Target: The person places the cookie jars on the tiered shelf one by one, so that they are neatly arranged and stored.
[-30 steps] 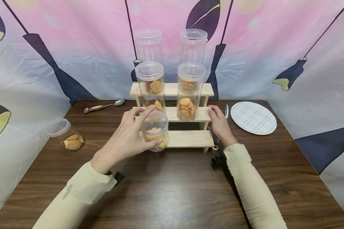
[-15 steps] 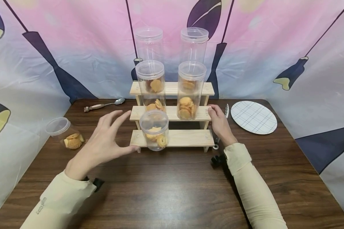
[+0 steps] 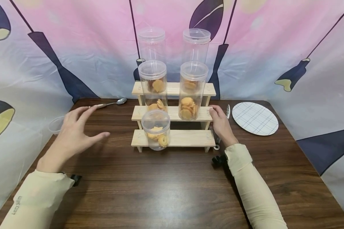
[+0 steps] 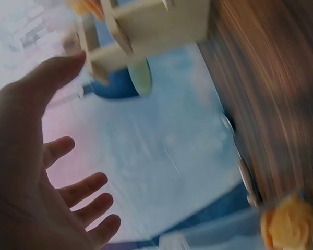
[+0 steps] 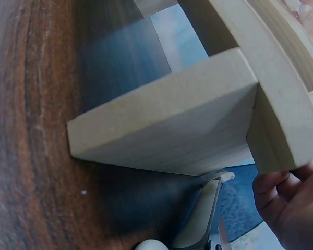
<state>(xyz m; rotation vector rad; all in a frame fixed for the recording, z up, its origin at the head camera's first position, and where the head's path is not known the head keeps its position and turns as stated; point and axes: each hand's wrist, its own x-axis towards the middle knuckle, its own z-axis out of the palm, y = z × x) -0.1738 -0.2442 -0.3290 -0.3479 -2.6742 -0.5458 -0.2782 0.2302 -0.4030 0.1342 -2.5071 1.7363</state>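
My left hand (image 3: 70, 135) is in the air over the left of the table, thumb and fingers spread, nothing between them. Behind it shows the lid of a clear jar (image 3: 54, 124), the rest covered by the hand; the left wrist view has its cookies (image 4: 289, 225). My right hand (image 3: 221, 125) grips the right end of the middle step of a three-step wooden rack (image 3: 190, 139), thumb on top, fingers curled at the board's end (image 5: 281, 146). A short lidded jar of cookies (image 3: 155, 120) stands on the left of the bottom step.
Two tall cookie jars, left (image 3: 152, 84) and right (image 3: 192, 87), stand on the middle step. Two more clear jars (image 3: 152, 47) rise behind. A spoon (image 3: 121, 101) lies back left, a checked plate (image 3: 255, 118) right, a scalloped metal utensil (image 3: 228, 111) beside the rack.
My left hand has let go of the short jar on the bottom step and moved left, now overlapping the jar on the table. The right hand keeps its grip on the rack.
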